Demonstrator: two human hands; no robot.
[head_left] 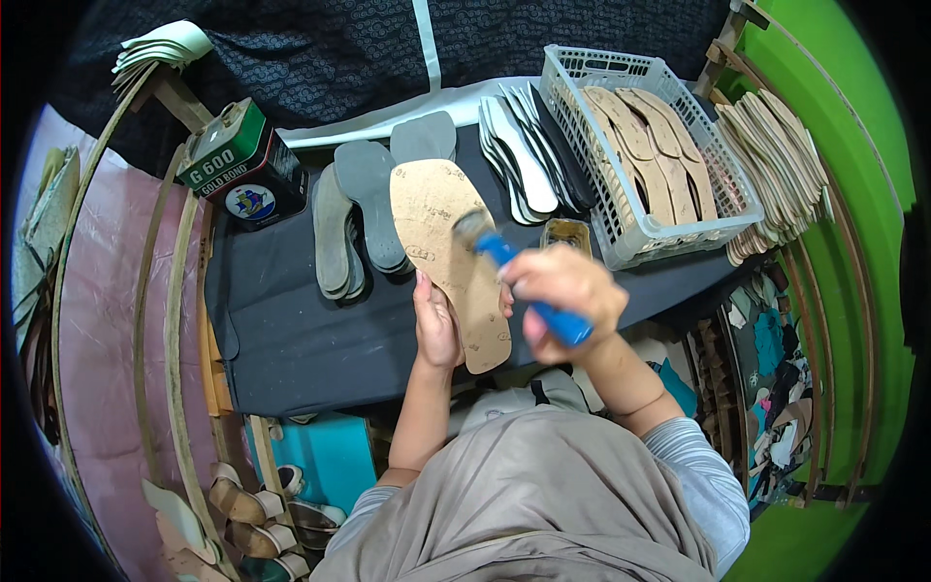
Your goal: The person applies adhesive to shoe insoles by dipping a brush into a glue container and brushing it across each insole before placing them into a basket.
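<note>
A tan shoe insole board (436, 209) is held up over the dark-covered table, its wide end pointing away from me. My left hand (438, 325) grips it from beneath near its narrow end, fingers wrapped round the edges. My right hand (572, 291) is closed round the blue handle of a brush (499, 250), and the brush's blurred head lies over the board's middle. Just beyond my right hand sits a small open container (566, 233) with yellowish-brown contents. Grey foam insoles (364, 175) are piled beyond the board to the left.
A green and black metal can (242, 165) stands at the table's back left. White and black insole shapes (519, 155) lie beside a white plastic crate (669, 242) of tan boards. More insoles stack on the right rack (776, 165). Shoes (254, 509) sit at lower left.
</note>
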